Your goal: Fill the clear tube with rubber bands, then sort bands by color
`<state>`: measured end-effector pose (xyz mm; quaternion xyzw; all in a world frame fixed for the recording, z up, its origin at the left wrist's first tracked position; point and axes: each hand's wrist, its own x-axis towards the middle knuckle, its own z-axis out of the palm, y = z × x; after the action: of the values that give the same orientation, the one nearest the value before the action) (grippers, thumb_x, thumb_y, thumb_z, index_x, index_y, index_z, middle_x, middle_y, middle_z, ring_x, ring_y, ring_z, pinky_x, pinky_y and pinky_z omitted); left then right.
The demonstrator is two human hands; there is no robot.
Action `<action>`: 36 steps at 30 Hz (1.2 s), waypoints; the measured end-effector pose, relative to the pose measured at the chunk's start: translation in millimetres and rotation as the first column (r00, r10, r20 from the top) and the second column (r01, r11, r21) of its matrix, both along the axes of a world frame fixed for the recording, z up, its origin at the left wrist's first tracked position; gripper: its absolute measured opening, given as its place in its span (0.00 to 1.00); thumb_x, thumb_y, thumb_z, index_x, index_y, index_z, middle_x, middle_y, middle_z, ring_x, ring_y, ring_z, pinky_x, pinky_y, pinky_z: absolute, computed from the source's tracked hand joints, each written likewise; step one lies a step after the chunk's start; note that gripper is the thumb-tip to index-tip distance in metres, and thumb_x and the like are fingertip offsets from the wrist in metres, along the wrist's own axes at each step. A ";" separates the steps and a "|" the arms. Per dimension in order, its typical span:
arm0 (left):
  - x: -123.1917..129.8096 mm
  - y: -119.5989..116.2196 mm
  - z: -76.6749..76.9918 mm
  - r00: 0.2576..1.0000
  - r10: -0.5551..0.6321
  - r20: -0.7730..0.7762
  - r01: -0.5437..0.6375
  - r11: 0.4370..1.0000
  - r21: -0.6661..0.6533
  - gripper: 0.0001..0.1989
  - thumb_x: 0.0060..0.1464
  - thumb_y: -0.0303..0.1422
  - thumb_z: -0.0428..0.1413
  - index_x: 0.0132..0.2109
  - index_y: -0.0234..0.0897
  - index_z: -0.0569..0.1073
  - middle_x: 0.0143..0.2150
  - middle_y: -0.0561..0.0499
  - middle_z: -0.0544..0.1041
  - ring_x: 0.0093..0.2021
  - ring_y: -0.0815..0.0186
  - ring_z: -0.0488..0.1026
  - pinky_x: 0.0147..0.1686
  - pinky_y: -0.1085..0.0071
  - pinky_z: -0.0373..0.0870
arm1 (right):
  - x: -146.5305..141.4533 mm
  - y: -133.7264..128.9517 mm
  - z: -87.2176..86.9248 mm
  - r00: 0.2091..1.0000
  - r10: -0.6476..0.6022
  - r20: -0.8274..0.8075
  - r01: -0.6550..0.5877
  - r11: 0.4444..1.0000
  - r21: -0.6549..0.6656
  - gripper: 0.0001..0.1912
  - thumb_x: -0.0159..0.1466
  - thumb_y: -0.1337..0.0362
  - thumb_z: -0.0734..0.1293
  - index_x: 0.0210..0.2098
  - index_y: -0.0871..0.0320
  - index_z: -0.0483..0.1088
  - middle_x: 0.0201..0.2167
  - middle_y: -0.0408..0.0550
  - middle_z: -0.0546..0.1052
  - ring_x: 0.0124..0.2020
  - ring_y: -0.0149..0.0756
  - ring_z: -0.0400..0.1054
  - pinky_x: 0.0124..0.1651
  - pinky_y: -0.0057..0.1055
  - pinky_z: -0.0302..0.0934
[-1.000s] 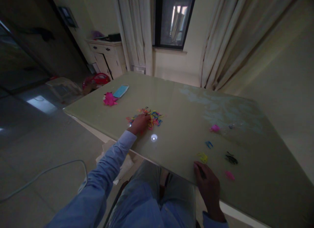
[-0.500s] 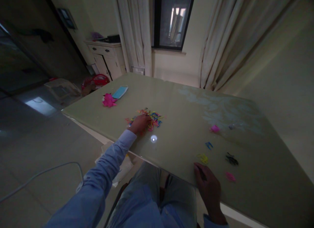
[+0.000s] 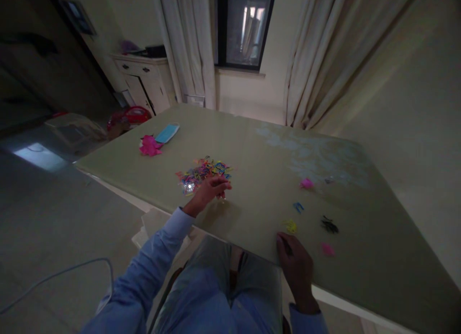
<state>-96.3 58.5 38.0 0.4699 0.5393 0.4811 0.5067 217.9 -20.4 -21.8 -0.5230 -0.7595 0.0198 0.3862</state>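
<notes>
A loose pile of thin, bright strands point(image 3: 201, 172), like small coloured elastic bands, lies on the table. My left hand point(image 3: 209, 192) is raised just in front of its right side, fingers pinched together; whatever is between the fingertips is too small to make out. At the table's front edge rests my right hand point(image 3: 296, 259), its fingers curled in and nothing visible in them. Just beyond it is a small yellow bunch point(image 3: 290, 226). Blue strands point(image 3: 298, 208), a black bunch point(image 3: 329, 224) and a pink bunch point(image 3: 327, 249) lie apart from each other nearby.
A blue face mask point(image 3: 167, 133) and a crumpled pink piece point(image 3: 150, 146) lie at the table's far left. Farther right sit another pink item point(image 3: 306, 183) and a small clear scrap point(image 3: 329, 180). The table's front edge point(image 3: 248, 255) runs close to my lap.
My left hand has come out of the pile, moving up and toward me, uncovering more of the strands. My right hand stays at the table edge. The whole view has shifted slightly.
</notes>
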 end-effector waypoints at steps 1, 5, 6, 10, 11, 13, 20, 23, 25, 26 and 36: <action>12.2 -4.8 1.1 0.997 -0.010 0.078 0.012 1.000 -0.028 0.20 0.44 0.46 0.66 0.36 0.33 0.77 0.30 0.50 0.78 0.22 0.73 0.68 0.22 0.75 0.62 | -0.8 -0.3 -0.2 1.000 -0.005 0.002 0.005 1.000 -0.002 0.17 0.70 0.57 0.59 0.36 0.59 0.75 0.31 0.50 0.81 0.30 0.36 0.75 0.35 0.29 0.66; 58.0 -21.5 13.9 0.931 -0.055 0.361 0.097 0.990 -0.100 0.19 0.43 0.42 0.68 0.38 0.32 0.77 0.33 0.49 0.79 0.22 0.76 0.66 0.22 0.76 0.61 | -2.9 -2.8 -1.0 1.000 -0.011 0.000 0.011 0.999 -0.044 0.15 0.70 0.59 0.59 0.37 0.59 0.75 0.31 0.49 0.80 0.31 0.35 0.75 0.36 0.29 0.66; 68.0 -25.3 19.1 0.907 -0.076 0.415 0.129 0.986 -0.103 0.19 0.43 0.41 0.69 0.38 0.32 0.78 0.33 0.49 0.78 0.22 0.77 0.66 0.22 0.77 0.60 | -3.4 -3.6 -0.9 1.000 -0.014 -0.001 0.014 0.998 -0.056 0.15 0.70 0.59 0.59 0.37 0.58 0.75 0.31 0.49 0.80 0.31 0.35 0.74 0.36 0.29 0.65; 100.8 -36.1 38.2 0.812 -0.144 0.565 0.239 0.966 -0.097 0.17 0.44 0.37 0.69 0.39 0.32 0.78 0.33 0.50 0.78 0.22 0.79 0.65 0.22 0.78 0.59 | -6.2 -6.1 1.5 1.000 -0.022 -0.015 0.020 0.996 -0.091 0.15 0.70 0.61 0.58 0.37 0.58 0.75 0.31 0.49 0.80 0.32 0.36 0.74 0.37 0.30 0.65; 107.3 -37.2 40.7 0.794 -0.159 0.587 0.266 0.959 -0.100 0.17 0.44 0.37 0.69 0.40 0.33 0.78 0.33 0.50 0.78 0.21 0.79 0.64 0.22 0.78 0.59 | -7.0 -6.4 2.4 1.000 -0.025 -0.019 0.023 0.995 -0.102 0.15 0.70 0.61 0.58 0.37 0.58 0.75 0.31 0.49 0.80 0.32 0.36 0.74 0.38 0.30 0.65; 118.4 -37.6 41.8 0.765 -0.180 0.619 0.314 0.943 -0.114 0.18 0.44 0.37 0.70 0.40 0.33 0.77 0.32 0.51 0.78 0.20 0.79 0.64 0.21 0.79 0.58 | -8.3 -7.0 4.2 0.999 -0.033 -0.022 0.030 0.992 -0.126 0.14 0.69 0.63 0.59 0.37 0.58 0.75 0.31 0.49 0.80 0.33 0.36 0.74 0.38 0.30 0.64; 140.4 -34.7 35.5 0.730 -0.230 0.643 0.384 0.917 -0.108 0.18 0.45 0.37 0.69 0.40 0.33 0.75 0.31 0.52 0.77 0.19 0.79 0.64 0.21 0.79 0.59 | -9.5 -8.9 5.0 0.999 -0.020 -0.026 0.016 0.987 -0.161 0.13 0.69 0.64 0.59 0.38 0.57 0.75 0.30 0.49 0.78 0.33 0.37 0.72 0.38 0.31 0.63; 144.5 -34.1 39.0 0.764 -0.252 0.594 0.381 0.919 -0.099 0.18 0.45 0.39 0.69 0.39 0.33 0.75 0.32 0.52 0.77 0.20 0.79 0.64 0.21 0.79 0.60 | -9.9 -9.7 5.0 1.000 -0.026 -0.014 0.023 0.989 -0.147 0.14 0.70 0.64 0.59 0.36 0.57 0.75 0.28 0.48 0.77 0.32 0.37 0.71 0.37 0.31 0.62; 146.8 -32.3 38.3 0.815 -0.275 0.510 0.364 0.928 -0.080 0.18 0.47 0.41 0.67 0.40 0.33 0.76 0.34 0.51 0.78 0.20 0.78 0.65 0.21 0.78 0.61 | -10.1 -10.1 5.0 1.000 -0.018 -0.003 0.018 0.988 -0.151 0.14 0.70 0.64 0.59 0.36 0.57 0.75 0.28 0.48 0.76 0.31 0.38 0.71 0.37 0.31 0.62; 148.1 -30.8 36.0 0.855 -0.290 0.431 0.348 0.935 -0.061 0.17 0.48 0.41 0.66 0.41 0.34 0.76 0.34 0.50 0.79 0.21 0.77 0.65 0.22 0.77 0.62 | -10.2 -10.3 4.8 1.000 -0.013 0.000 0.013 0.988 -0.153 0.14 0.70 0.64 0.59 0.36 0.57 0.75 0.28 0.48 0.76 0.31 0.38 0.71 0.37 0.31 0.61; 173.4 -11.6 -18.4 0.501 -0.274 -0.821 0.600 0.794 0.101 0.13 0.62 0.28 0.50 0.48 0.37 0.78 0.45 0.45 0.80 0.45 0.61 0.76 0.46 0.67 0.71 | -11.9 -11.3 -1.7 0.999 -0.041 0.002 0.041 0.990 -0.137 0.11 0.67 0.68 0.60 0.34 0.57 0.74 0.28 0.49 0.77 0.31 0.39 0.70 0.35 0.33 0.61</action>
<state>77.1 46.9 19.7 0.8388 0.4591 0.1774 0.2326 205.9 -31.8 -23.5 -0.5639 -0.7453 0.0639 0.3501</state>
